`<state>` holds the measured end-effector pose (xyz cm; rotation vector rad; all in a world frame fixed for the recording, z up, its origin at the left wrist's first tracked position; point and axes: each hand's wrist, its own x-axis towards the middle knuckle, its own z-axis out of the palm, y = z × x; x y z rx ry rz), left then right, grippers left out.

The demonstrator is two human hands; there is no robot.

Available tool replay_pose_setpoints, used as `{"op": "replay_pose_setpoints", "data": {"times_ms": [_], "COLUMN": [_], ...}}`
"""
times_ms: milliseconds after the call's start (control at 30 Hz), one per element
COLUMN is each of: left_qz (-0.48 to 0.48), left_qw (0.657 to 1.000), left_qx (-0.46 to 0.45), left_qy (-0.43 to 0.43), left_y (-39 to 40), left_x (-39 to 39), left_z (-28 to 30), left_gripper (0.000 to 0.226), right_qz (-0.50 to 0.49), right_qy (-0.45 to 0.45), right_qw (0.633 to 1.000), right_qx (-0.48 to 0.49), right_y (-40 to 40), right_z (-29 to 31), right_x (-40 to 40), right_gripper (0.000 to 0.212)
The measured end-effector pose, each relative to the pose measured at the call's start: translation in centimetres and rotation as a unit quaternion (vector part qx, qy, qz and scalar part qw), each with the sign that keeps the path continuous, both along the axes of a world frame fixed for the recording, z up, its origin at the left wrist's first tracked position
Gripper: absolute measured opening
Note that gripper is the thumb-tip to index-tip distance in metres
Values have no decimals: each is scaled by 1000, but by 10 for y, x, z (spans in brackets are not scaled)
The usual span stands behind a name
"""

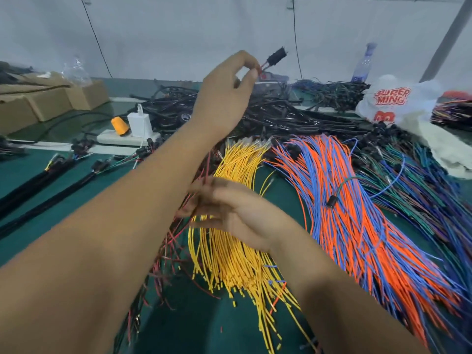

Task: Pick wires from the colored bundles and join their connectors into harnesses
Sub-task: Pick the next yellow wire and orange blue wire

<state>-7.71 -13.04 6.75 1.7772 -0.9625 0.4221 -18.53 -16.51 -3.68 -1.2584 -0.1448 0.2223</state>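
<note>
My left hand is raised above the table and pinches red wires just below a black connector, which points up and to the right. My right hand hovers low over the yellow wire bundle, blurred, its fingers reaching left toward loose dark red wires; whether it holds one is unclear. An orange and blue bundle lies to the right of the yellow one. Further right lies a bundle of green, blue and dark wires.
A heap of black harnesses fills the back of the green table. Black sleeved harnesses lie at the left. A power strip with a white charger, cardboard boxes, a plastic bag and a bottle stand behind.
</note>
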Motion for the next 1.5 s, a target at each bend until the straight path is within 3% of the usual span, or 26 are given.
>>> {"op": "replay_pose_setpoints", "data": {"times_ms": [100, 267, 400, 500, 600, 667, 733, 800, 900, 1000, 1133, 1200, 1400, 1500], "left_qz": [51, 111, 171, 186, 134, 119, 120, 135, 161, 141, 16, -23, -23, -34], "left_qw": [996, 975, 954, 928, 896, 900, 930, 943, 948, 947, 860, 838, 897, 894], "left_qx": [-28, -35, 0, 131, 299, 343, 321, 302, 260, 98, -72, -102, -101, -132], "left_qy": [-66, -188, -245, -294, -298, -243, -135, -33, 86, 271, 505, 535, 430, 426], "left_y": [0, 13, 22, 26, 31, 39, 47, 55, 56, 41, 3, -12, -20, -16], "left_x": [6, 10, 15, 19, 24, 30, 40, 48, 52, 45, 22, 6, -15, -22], "left_z": [13, 26, 38, 32, -2, -28, -50, -66, -88, -101, -114, -124, -138, -141], "left_gripper": [14, 27, 35, 37, 32, 29, 27, 27, 31, 28, 23, 23, 27, 28], "right_qz": [18, 9, -3, -116, -217, -106, 97, 167, -37, -241, -297, -318, -338, -355], "right_qy": [16, 57, 21, 22, 19, -31, -48, -16, 21, 59, 9, -23, -19, -7], "right_qw": [987, 972, 930, 960, 964, 971, 953, 928, 881, 765, 685, 667, 698, 711], "right_qx": [-159, -228, -366, -254, -151, -212, -282, -332, -471, -594, -666, -674, -631, -608], "right_y": [18, 34, 46, 52, 41, 28, 15, -4, -46, -78, -76, -74, -73, -73], "right_z": [-10, -5, -7, -7, 3, 14, 26, 32, 21, -12, -48, -52, -47, -45], "right_x": [0, 9, 15, 16, 15, 10, 2, -5, -1, 7, 1, 1, -3, -3], "right_gripper": [11, 27, 39, 35, 31, 32, 38, 50, 48, 42, 26, 16, 8, 24]}}
